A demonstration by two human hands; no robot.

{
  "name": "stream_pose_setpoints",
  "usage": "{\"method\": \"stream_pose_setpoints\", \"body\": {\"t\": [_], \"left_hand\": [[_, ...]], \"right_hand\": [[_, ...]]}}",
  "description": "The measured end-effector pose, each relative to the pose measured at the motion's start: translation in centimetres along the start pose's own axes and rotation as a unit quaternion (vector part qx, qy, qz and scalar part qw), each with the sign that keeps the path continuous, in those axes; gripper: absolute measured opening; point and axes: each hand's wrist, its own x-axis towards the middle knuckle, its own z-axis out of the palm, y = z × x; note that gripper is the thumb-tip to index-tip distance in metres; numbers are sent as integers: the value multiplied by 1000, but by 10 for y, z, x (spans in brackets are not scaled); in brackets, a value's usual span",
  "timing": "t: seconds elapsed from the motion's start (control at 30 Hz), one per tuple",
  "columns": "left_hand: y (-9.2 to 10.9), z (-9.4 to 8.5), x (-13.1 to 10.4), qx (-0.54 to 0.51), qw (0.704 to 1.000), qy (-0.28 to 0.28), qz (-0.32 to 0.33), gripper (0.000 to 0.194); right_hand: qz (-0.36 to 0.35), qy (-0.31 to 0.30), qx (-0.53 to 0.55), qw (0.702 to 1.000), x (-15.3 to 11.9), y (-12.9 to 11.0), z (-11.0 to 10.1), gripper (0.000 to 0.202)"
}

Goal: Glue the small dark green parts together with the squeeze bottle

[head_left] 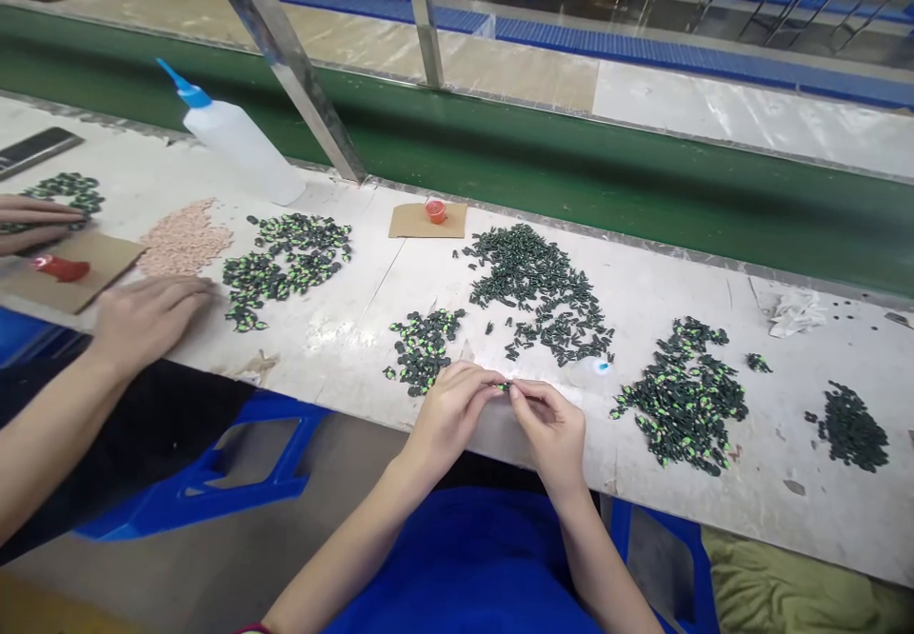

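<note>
My left hand (457, 401) and my right hand (551, 425) meet fingertip to fingertip at the table's front edge. Both are pinched on one small dark piece with a green mark (504, 386), partly hidden by the fingers. Just beyond my left hand lies a pile of dark pieces with green marks (427, 341). A larger pile of plain dark, narrow pieces (532, 277) spreads farther back. Right of my right hand is a small clear item with a blue tip (598, 366), then another green-marked pile (685, 401).
To the left, a co-worker's hands (153, 315) rest by pink pieces (187, 239) and more green-marked pieces (286, 263). A white squeeze bottle (243, 148) leans near a metal post (286, 58). A red cap (435, 210) sits on cardboard (407, 223). Dark pieces (853, 429) lie far right.
</note>
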Motion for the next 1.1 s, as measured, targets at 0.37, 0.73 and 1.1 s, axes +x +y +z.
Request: {"method": "stream_pose_setpoints", "body": {"t": [0.37,0.73,1.1], "left_hand": [[24,-6,0,-148,984,19,-96,10],[29,-5,-3,-186,976,12,-112,7],[49,-5,-3,-129,991,18,-10,9]], "right_hand": [[-242,14,-70,968,0,-7,-11,17],[-271,-20,-85,959,2,-17,-20,17],[-209,-2,9,978,-7,-13,-19,24]]}}
